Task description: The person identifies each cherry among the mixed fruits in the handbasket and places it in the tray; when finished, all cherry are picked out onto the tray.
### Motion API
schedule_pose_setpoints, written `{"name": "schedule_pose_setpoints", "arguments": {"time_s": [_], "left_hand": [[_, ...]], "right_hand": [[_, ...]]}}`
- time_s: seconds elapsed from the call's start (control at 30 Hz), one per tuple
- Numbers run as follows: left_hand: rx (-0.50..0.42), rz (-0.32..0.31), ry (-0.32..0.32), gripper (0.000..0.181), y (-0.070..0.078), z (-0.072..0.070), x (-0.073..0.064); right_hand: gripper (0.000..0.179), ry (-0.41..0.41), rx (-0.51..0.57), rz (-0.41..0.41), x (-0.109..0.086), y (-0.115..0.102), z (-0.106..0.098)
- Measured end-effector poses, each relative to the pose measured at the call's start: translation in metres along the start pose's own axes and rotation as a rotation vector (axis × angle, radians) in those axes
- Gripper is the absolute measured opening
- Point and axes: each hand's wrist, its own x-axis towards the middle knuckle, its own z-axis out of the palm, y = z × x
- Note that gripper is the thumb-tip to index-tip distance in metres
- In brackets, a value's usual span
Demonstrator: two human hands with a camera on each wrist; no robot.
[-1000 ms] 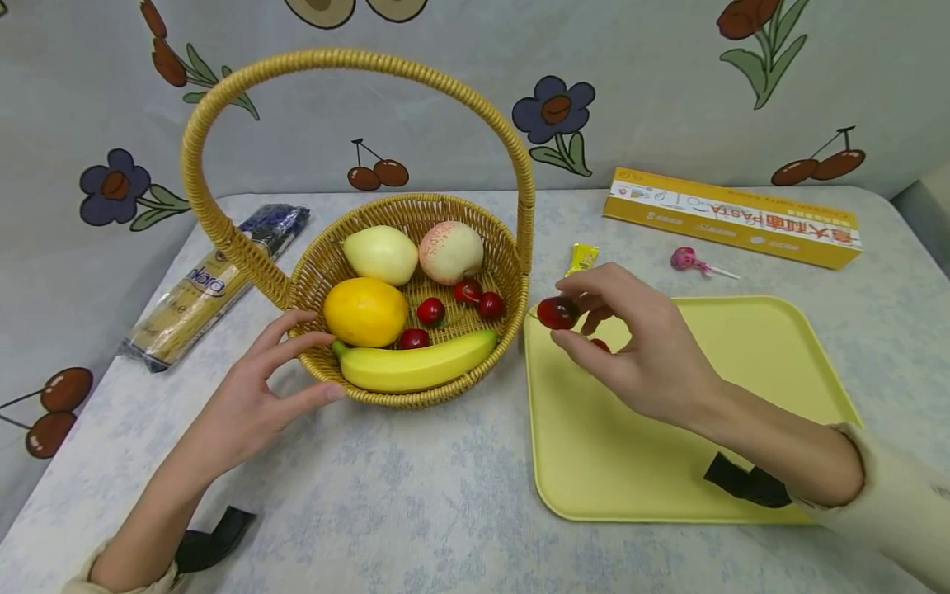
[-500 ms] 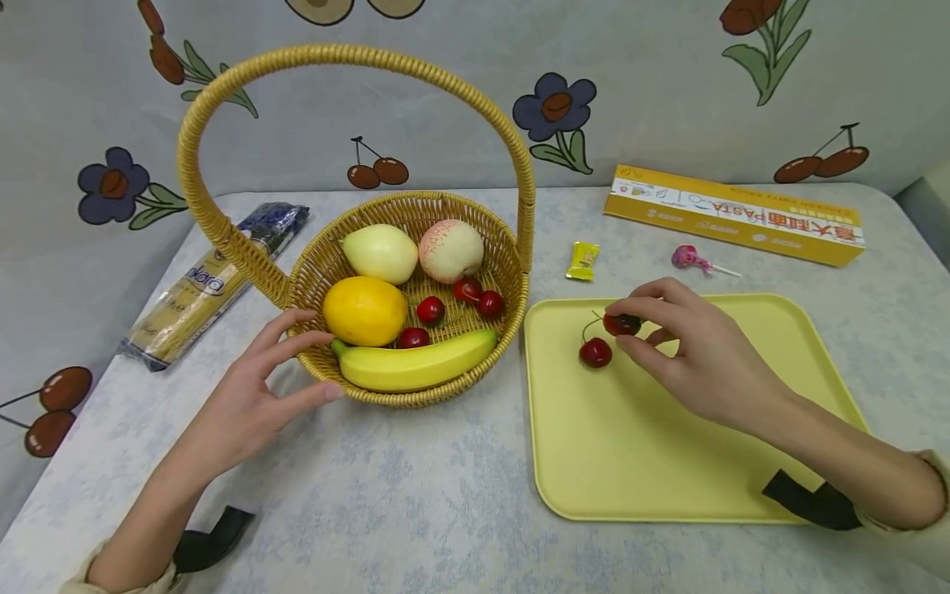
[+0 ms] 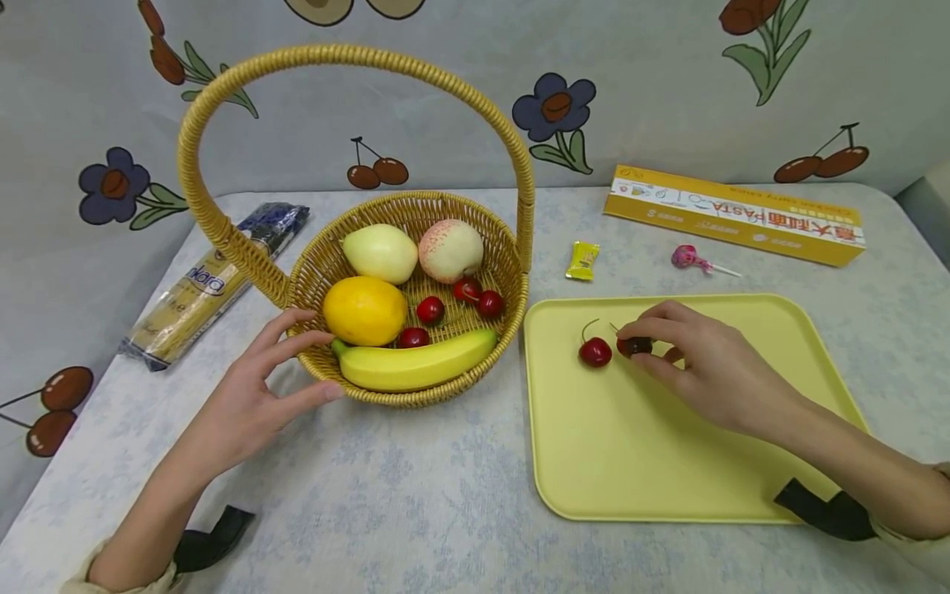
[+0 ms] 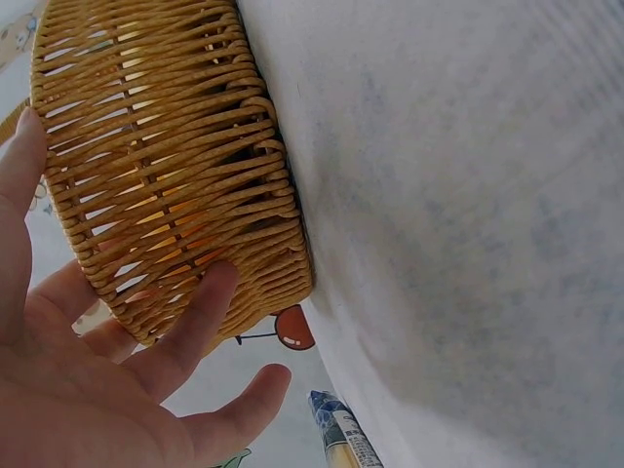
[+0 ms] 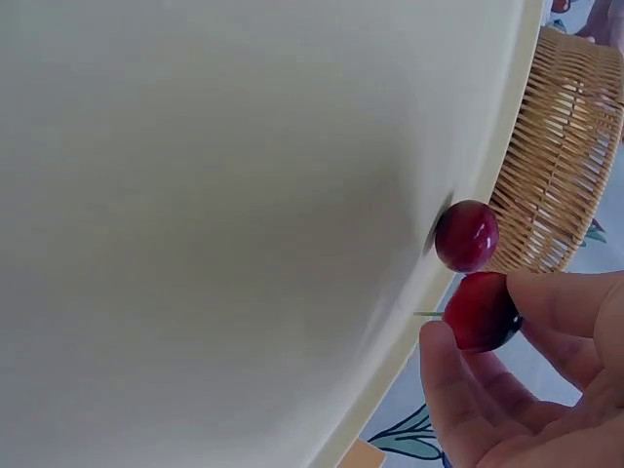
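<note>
My right hand [image 3: 705,367] pinches a dark red cherry [image 3: 633,344] between thumb and fingers, over the yellow tray [image 3: 668,462]. In the right wrist view the held cherry [image 5: 480,312] shows its thin stem. Just left of it another cherry [image 3: 595,352] lies on the tray, stem upward. My left hand [image 3: 248,392] rests with spread fingers against the near left rim of the wicker basket [image 3: 416,399]; the left wrist view has its fingers along the woven side [image 4: 175,166]. Inside the basket are a banana [image 3: 419,363], a yellow mango-like fruit [image 3: 365,311], a pale green fruit [image 3: 380,254], a peach [image 3: 451,251] and several cherries [image 3: 430,311].
A pasta bag [image 3: 211,285] lies left of the basket. Behind the tray are a yellow wrapped candy [image 3: 582,261], a pink lollipop [image 3: 686,257] and a long pasta box [image 3: 735,216]. The basket's tall handle [image 3: 356,56] arches upward. A patterned cloth hangs at the back.
My right hand has moved right and down from beside the basket with its cherry, which is now lower over the tray. The other cherry has come into full view. My left hand stays put.
</note>
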Motion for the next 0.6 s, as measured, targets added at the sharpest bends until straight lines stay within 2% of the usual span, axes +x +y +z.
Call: {"name": "schedule_pose_setpoints", "arguments": {"time_s": [0.3, 0.6], "left_hand": [[0.002, -0.007, 0.002, 0.045, -0.0007, -0.0004, -0.0003], [0.002, -0.006, 0.001, 0.046, -0.0004, -0.0007, -0.0004]], "right_hand": [[0.037, -0.091, 0.016, 0.052, 0.0035, 0.0042, 0.0035], [0.039, -0.108, 0.016, 0.065, 0.0065, 0.0099, 0.0054]]}}
